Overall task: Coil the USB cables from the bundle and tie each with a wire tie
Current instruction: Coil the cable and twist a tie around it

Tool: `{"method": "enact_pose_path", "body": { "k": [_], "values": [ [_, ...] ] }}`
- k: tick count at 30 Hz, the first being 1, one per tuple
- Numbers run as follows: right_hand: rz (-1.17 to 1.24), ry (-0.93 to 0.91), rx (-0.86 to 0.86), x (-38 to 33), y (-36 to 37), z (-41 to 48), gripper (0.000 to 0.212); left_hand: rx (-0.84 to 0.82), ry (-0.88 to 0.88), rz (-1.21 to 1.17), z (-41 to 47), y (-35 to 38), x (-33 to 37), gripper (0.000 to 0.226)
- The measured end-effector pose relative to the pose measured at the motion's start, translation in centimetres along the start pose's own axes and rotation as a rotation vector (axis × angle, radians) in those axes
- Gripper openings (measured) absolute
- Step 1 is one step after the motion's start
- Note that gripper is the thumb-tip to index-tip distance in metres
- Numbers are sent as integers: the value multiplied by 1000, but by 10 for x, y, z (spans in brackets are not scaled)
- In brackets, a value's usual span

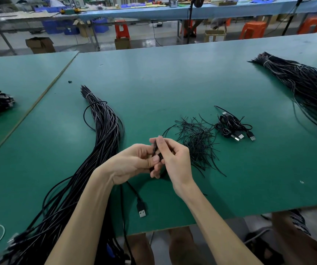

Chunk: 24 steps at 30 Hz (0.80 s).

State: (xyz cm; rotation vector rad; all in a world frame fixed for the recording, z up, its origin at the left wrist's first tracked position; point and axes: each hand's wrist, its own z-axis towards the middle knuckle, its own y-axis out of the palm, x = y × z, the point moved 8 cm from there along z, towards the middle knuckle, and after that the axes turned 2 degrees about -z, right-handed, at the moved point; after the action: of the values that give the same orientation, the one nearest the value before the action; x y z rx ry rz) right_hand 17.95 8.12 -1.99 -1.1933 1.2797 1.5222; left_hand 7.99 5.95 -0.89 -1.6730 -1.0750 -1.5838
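Head view. Found left hand (132, 161) above tabletop (173, 83), grip curled round small coil of USB cable (142, 210) (coil mostly hidden; plug end dangling below). Found right hand (175, 159) pinching wire tie (154, 148) against coil. Judged as tying step. Next, probably: twist tie ends snug without loosening coil, then park beside finished coils (232, 127) past tie pile (196, 142). Noted bundle (100, 142) just left.

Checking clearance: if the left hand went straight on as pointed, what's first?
Probably the right hand, close against the left hand; the pile of wire ties lies beyond.
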Motion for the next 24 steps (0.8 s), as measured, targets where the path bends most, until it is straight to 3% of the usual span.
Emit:
{"method": "enact_pose_path", "body": {
  "k": [2, 7, 11, 18, 24],
  "values": [
    [21, -8, 5, -1, -1, 0, 25, -12, 2, 20, 0, 0, 0, 13],
    [-27, -151, 251, -13, -25, 0, 26, -61, 0, 86, 1, 4, 0, 13],
    [-66, -216, 320, -17, -30, -3, 29, -83, -7, 161, 2, 6, -1, 18],
    [-34, -169, 265, -16, -28, 1, 28, 84, 85, 173, 4, -7, 5, 15],
    [-251, -215, 96, -16, -10, 2, 23, 353, 227, -191, -2, -37, 17, 14]
  ]
}}
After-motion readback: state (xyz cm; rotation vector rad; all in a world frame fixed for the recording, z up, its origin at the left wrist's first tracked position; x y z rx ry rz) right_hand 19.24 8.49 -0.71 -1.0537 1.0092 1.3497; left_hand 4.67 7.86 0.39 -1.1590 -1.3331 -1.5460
